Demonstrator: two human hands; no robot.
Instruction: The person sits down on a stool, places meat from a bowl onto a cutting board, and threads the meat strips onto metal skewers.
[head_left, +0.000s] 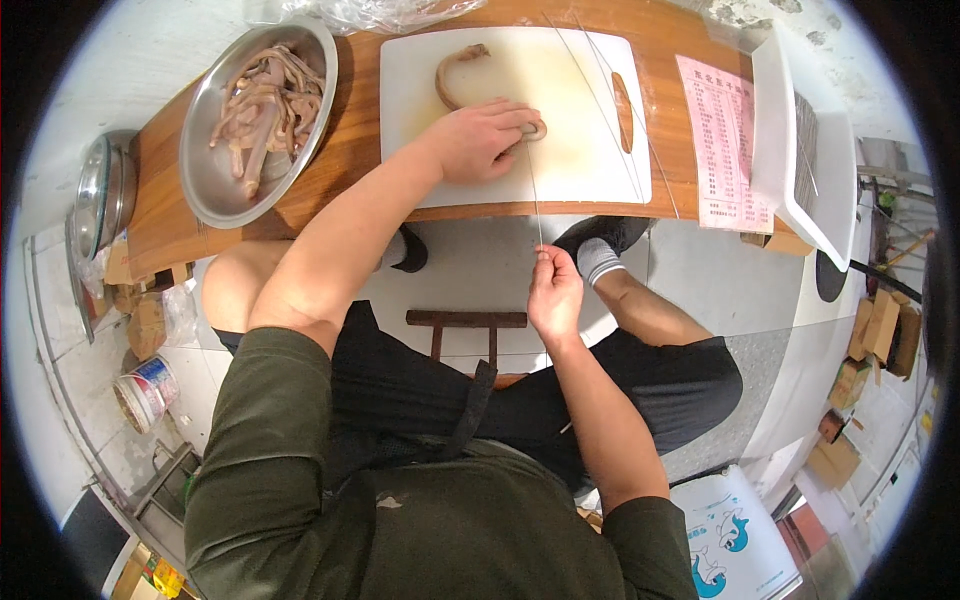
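Observation:
My left hand lies over a long, tube-like piece of raw meat on a white plastic cutting board. One end of the piece curls out past my fingertips; its other end bends in a hook toward the board's far side. Beyond the board's near edge, my right hand pinches the near end of a thin metal skewer. This skewer runs up to the curled end beside my left fingers, where my hand hides how far it enters the meat. Other skewers lie across the board's right part.
An oval steel bowl with several raw meat strips stands left on the wooden table. To the right are a pink printed sheet and a white plastic tray holding a bundle of skewers. Clear plastic bags lie behind.

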